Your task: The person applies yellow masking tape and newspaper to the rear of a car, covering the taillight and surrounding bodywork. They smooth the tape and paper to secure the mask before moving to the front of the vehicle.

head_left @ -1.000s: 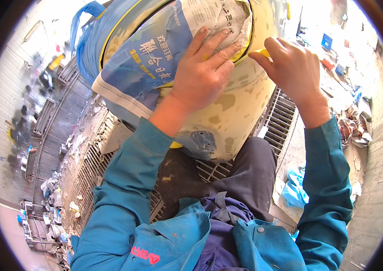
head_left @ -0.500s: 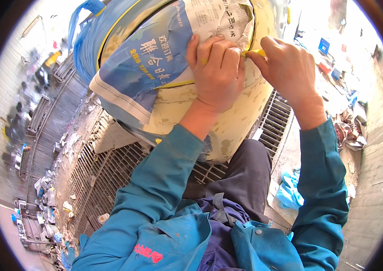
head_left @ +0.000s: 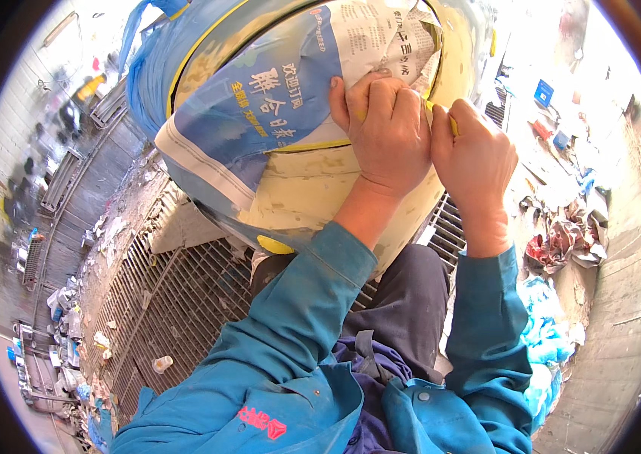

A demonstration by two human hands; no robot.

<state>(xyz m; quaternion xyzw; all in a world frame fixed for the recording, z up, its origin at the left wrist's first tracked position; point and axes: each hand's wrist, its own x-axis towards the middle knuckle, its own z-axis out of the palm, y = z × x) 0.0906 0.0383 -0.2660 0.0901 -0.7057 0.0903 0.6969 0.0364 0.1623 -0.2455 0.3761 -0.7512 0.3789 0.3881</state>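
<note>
Metal floor grating [head_left: 184, 295] spans the lower left of the frame, with a small pale cup [head_left: 161, 364] lying on it; a pale wall [head_left: 623, 280] curves along the right rim. Crumpled paper [head_left: 574, 234] lies at right, above a heap of light-blue plastic [head_left: 551, 348].

At upper centre stands a large, rounded, cream-coloured body [head_left: 309, 185] with darker patches. Newspaper [head_left: 297, 76], printed blue and white, covers part of its upper face, and a yellow strip [head_left: 313, 145] runs along the sheet's lower edge. Blue plastic film [head_left: 146, 91] hangs bunched at upper left.

Left hand [head_left: 388, 136]: back uppermost, just above the centre of the frame, resting at the newspaper's lower right edge. Its middle fingers are bent at the knuckles and the outermost finger is straighter; the tips are partly hidden, so whether they grip anything cannot be told.

Right hand [head_left: 474, 151]: just beside the left, its fingers curled in and closed with the thumb on yellow tape [head_left: 453, 123]. A short yellow length shows between the two hands, at the sheet's right corner. Teal sleeves [head_left: 301, 299] cover both forearms; dark trousers [head_left: 409, 287] show below the body.
</note>
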